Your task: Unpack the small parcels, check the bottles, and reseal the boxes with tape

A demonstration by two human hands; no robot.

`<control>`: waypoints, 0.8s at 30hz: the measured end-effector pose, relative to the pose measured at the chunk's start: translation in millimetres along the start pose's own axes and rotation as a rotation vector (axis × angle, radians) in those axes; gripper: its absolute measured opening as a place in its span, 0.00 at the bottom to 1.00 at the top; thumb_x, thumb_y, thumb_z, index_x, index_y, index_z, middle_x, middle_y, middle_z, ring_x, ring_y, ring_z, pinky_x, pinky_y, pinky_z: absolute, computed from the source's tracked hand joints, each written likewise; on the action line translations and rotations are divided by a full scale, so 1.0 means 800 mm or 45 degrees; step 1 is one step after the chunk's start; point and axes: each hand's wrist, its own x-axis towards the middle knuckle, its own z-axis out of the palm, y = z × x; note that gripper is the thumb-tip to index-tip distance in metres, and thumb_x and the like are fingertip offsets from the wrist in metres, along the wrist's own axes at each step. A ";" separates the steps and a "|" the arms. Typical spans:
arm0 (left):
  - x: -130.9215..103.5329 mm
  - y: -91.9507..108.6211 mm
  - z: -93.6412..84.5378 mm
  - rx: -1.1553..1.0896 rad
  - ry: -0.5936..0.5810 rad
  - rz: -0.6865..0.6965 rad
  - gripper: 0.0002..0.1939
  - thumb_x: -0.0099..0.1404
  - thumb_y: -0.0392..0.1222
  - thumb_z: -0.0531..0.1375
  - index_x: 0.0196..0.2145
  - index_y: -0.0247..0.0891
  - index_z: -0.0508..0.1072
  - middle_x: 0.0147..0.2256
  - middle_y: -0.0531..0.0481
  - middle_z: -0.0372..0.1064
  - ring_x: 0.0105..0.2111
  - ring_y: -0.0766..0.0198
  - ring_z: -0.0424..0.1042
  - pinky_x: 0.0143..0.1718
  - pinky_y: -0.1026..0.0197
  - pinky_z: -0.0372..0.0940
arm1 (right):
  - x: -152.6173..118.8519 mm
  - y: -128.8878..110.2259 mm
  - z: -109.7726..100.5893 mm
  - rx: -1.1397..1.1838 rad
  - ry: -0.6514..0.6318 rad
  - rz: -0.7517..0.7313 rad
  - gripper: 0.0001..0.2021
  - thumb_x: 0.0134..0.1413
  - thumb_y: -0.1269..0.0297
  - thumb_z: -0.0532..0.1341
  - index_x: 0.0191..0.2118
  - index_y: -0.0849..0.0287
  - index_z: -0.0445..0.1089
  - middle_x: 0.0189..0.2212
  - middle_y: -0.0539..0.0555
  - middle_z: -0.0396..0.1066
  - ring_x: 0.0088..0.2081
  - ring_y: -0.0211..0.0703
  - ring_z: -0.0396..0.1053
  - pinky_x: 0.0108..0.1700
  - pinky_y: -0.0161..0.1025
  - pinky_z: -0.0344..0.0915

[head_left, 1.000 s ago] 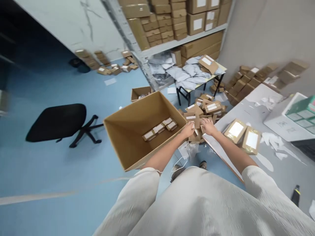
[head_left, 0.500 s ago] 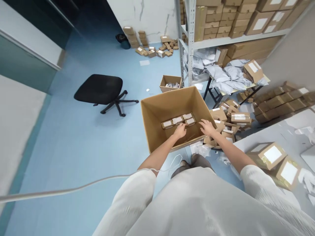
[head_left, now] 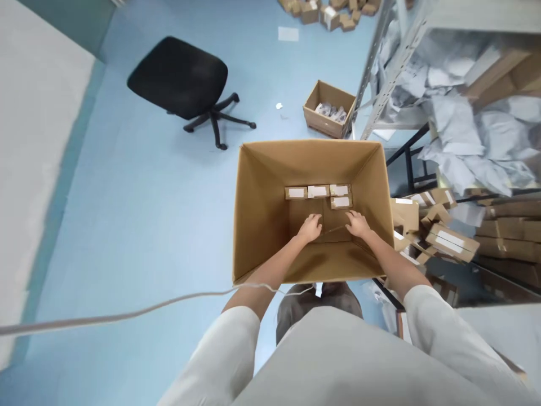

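Observation:
A large open cardboard carton [head_left: 313, 152] stands in front of me, and both my arms reach down into it. Several small labelled boxes [head_left: 318, 192] sit along the far side of its bottom, toward the right. Within the carton, my left hand [head_left: 310, 227] has its fingers apart and holds nothing that I can see. To its right is my right hand [head_left: 358, 224], fingers stretched forward and nothing visible in them, just below the nearest small box [head_left: 341, 202]. The two hands are apart.
A black office chair [head_left: 181, 76] stands at the left, and a smaller open box [head_left: 327, 119] lies beyond the carton. At right are a metal rack [head_left: 399, 73], grey mailing bags [head_left: 459, 127] and piled parcels [head_left: 450, 239]. A white cable [head_left: 169, 303] crosses my left arm.
My view has tilted down and closer over the carton. Both hands have moved down into it, away from the small boxes. The right hand has gone from near the rim to inside.

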 end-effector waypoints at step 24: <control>0.071 -0.054 0.181 -0.565 -0.458 -0.079 0.26 0.77 0.42 0.56 0.70 0.38 0.67 0.68 0.38 0.67 0.68 0.45 0.68 0.73 0.45 0.61 | 0.105 0.104 0.150 -0.170 -0.528 0.370 0.38 0.66 0.56 0.66 0.77 0.59 0.56 0.76 0.73 0.53 0.70 0.72 0.58 0.71 0.65 0.57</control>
